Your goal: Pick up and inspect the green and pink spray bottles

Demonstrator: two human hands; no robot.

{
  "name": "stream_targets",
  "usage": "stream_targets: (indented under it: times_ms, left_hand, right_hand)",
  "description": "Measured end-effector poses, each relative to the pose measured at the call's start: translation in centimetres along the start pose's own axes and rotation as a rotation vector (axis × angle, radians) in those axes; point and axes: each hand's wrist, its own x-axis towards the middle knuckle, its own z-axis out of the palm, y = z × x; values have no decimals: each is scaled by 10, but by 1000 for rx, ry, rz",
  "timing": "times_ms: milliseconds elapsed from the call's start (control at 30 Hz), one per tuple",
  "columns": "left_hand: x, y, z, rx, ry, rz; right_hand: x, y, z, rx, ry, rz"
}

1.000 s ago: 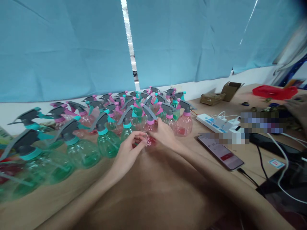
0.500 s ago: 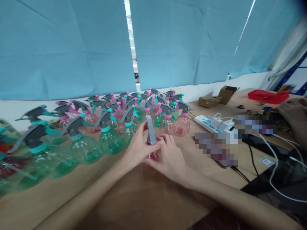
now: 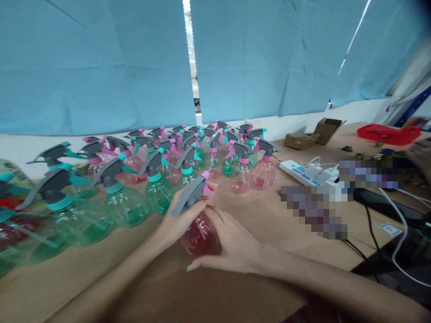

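Observation:
Between my hands is a pink spray bottle (image 3: 198, 235) with a grey head and pink nozzle, its head turned toward the upper right. My left hand (image 3: 177, 224) is closed around the neck and spray head, its thumb across the front. My right hand (image 3: 232, 237) wraps the far and right side of the bottle's body, the thumb along its near side. The collar is hidden behind my fingers. Just beyond stand a green spray bottle (image 3: 160, 195) on the left and a pink spray bottle (image 3: 241, 177) on the right.
Several green and pink spray bottles fill the left and back of the brown table (image 3: 151, 287). To the right lie a white power strip (image 3: 299, 172), cables, a blurred-out device (image 3: 311, 213), a cardboard box (image 3: 328, 131) and a red tray (image 3: 387, 133). Another person's hand (image 3: 420, 154) shows at the right edge.
The held bottle's head has turned from facing straight away to pointing up and right. My left hand has shifted left and nearer, and my right hand has slid lower on the body.

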Motion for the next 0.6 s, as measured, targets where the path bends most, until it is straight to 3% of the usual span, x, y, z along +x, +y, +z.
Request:
stream_targets:
  times_ms: [67,167,267,367,600]
  left_hand:
    - [-3,-3,-6,57,56,-53]
    - [-7,-5,-11,97,135,-81]
    - [-6,-5,-11,86,86,-60]
    - [-4,-4,-10,77,12,13]
    - [-2,-2,-11,152,70,40]
  right_hand:
    - [0,9,-6,74,-81,-14]
    - [-9,36,-6,50,-144,78]
    - [-18,66,-3,-39,-192,150]
    - [-18,85,-2,-90,-205,104]
    - [2,101,-2,-175,-246,26]
